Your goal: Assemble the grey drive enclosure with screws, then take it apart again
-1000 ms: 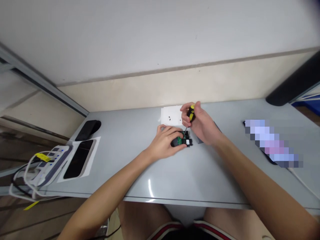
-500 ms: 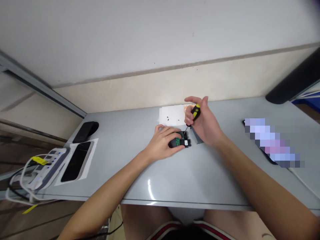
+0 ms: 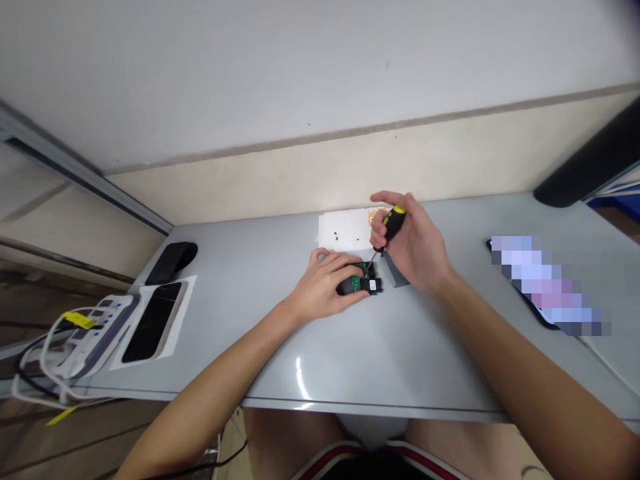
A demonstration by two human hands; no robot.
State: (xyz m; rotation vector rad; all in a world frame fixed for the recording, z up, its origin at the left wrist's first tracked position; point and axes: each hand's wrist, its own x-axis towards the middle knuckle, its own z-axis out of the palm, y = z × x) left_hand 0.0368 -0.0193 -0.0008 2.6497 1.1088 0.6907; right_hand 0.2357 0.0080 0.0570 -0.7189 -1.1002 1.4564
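My left hand (image 3: 327, 283) is closed over a small black device with an exposed green circuit board (image 3: 356, 283), pressing it to the table. A square white label is on one black part of it. My right hand (image 3: 410, 240) grips a black-and-yellow screwdriver (image 3: 393, 225), index finger raised off the handle. The shaft slants down to the left, and its tip reaches into the device beside my left fingers. What the tip touches is too small to make out. Behind the device lies a white sheet (image 3: 343, 227) with several tiny dark pieces, possibly screws. A flat dark grey piece (image 3: 395, 270) rests under my right wrist.
On the grey table (image 3: 240, 320), a phone (image 3: 153, 323) lies on white paper beside a white power strip (image 3: 100, 337) with cables. At right lies another phone, its lit screen blurred (image 3: 543, 283), with a white cable. A black post (image 3: 590, 160) stands behind it.
My right hand and the screwdriver handle have shifted very slightly to the right, and the handle appears turned a little. The left hand and the device stay put.
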